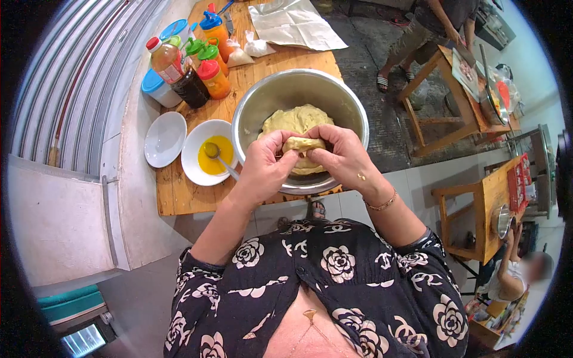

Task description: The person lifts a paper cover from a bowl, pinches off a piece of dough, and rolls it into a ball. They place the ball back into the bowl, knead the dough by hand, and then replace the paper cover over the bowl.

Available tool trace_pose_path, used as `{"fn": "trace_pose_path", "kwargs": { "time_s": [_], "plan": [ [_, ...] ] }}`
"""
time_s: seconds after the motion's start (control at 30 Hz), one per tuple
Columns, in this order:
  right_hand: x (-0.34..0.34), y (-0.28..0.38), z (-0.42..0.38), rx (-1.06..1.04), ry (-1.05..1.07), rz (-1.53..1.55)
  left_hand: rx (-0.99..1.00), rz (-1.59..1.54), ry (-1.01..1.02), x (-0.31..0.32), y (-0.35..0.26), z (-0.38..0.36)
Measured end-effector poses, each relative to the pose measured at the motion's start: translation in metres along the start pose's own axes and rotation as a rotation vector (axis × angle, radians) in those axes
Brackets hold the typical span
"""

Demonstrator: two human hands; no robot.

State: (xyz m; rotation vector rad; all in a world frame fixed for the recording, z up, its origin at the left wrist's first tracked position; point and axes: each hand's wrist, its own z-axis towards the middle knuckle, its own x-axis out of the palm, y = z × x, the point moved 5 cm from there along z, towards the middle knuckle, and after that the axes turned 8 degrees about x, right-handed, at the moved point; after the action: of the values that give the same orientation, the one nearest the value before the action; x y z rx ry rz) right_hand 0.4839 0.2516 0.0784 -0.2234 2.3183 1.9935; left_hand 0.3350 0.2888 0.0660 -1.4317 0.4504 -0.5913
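1 pale yellow dough piece [303, 144], above larger dough [296, 122].

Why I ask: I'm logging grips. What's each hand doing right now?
Left hand: closed, pinching one end of a small dough piece.
Right hand: closed, pinching its other end.

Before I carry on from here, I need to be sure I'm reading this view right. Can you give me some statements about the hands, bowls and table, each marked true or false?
1. The left hand and right hand both hold a dough piece. True.
2. The metal bowl is empty. False: more dough lies in it.
3. A spoon rests in the white bowl of yellow liquid. True.
4. The bracelet is on the left wrist. False: it is on the right.
5. White paper lies beyond the metal bowl. True.
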Motion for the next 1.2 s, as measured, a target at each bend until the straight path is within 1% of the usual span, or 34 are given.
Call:
{"fn": "trace_pose_path", "kwargs": {
  "time_s": [0.03, 0.07, 0.1, 0.13, 0.17, 0.27, 0.33, 0.4, 0.47, 0.5, 0.53, 0.6, 0.63, 0.73, 0.83, 0.93, 1.07, 1.13, 1.2],
  "plan": [
    [-0.002, 0.005, 0.002, -0.019, 0.013, -0.017, 0.055, 0.088, -0.024, 0.001, 0.000, 0.003],
    [-0.004, 0.009, 0.002, -0.036, 0.025, -0.030, 0.030, 0.053, -0.054, 0.002, 0.000, 0.006],
    [-0.006, 0.012, 0.003, -0.004, 0.035, 0.077, 0.005, 0.017, -0.083, 0.005, -0.002, 0.009],
    [-0.010, 0.013, 0.005, -0.026, 0.012, 0.086, -0.016, -0.021, -0.113, 0.009, -0.005, 0.013],
    [-0.015, 0.014, 0.007, -0.047, -0.009, 0.092, -0.024, -0.188, -0.110, 0.016, -0.011, 0.018],
    [-0.027, 0.010, 0.016, -0.120, -0.057, 0.141, -0.076, -0.178, -0.069, 0.016, -0.013, 0.028],
    [-0.033, 0.012, 0.022, -0.165, -0.087, 0.139, -0.057, -0.303, -0.181, 0.011, -0.005, 0.035],
    [-0.044, 0.019, 0.024, -0.186, -0.098, 0.040, -0.076, -0.417, -0.317, 0.010, -0.004, 0.039],
    [-0.049, 0.025, 0.024, -0.210, -0.105, -0.075, -0.079, -0.479, -0.371, 0.010, -0.002, 0.041],
    [-0.047, 0.023, 0.026, -0.165, -0.066, -0.092, -0.078, -0.509, -0.397, 0.009, 0.000, 0.042],
    [-0.044, 0.023, 0.026, -0.181, -0.030, -0.157, -0.079, -0.540, -0.424, 0.009, 0.001, 0.042],
    [-0.037, 0.025, 0.026, -0.214, 0.042, -0.287, -0.091, -0.498, -0.409, 0.013, 0.008, 0.045],
    [-0.036, 0.027, 0.026, -0.255, 0.042, -0.292, -0.097, -0.478, -0.399, 0.015, 0.010, 0.046],
    [-0.041, 0.031, 0.030, -0.293, 0.058, -0.453, -0.060, -0.309, -0.338, 0.020, 0.009, 0.049],
    [-0.049, 0.038, 0.031, -0.349, 0.171, -0.437, -0.082, -0.465, -0.273, 0.020, 0.000, 0.047],
    [-0.049, 0.033, 0.035, -0.302, 0.183, -0.258, -0.138, -0.532, -0.383, 0.019, 0.005, 0.041],
    [-0.036, 0.028, 0.037, -0.259, 0.234, -0.218, -0.082, -0.470, -0.481, 0.013, 0.019, 0.032],
    [-0.032, 0.028, 0.037, -0.264, 0.249, -0.246, -0.050, -0.419, -0.530, 0.007, 0.020, 0.030],
    [-0.029, 0.027, 0.040, -0.256, 0.269, -0.266, -0.057, -0.448, -0.521, 0.005, 0.016, 0.029]
  ]
}}
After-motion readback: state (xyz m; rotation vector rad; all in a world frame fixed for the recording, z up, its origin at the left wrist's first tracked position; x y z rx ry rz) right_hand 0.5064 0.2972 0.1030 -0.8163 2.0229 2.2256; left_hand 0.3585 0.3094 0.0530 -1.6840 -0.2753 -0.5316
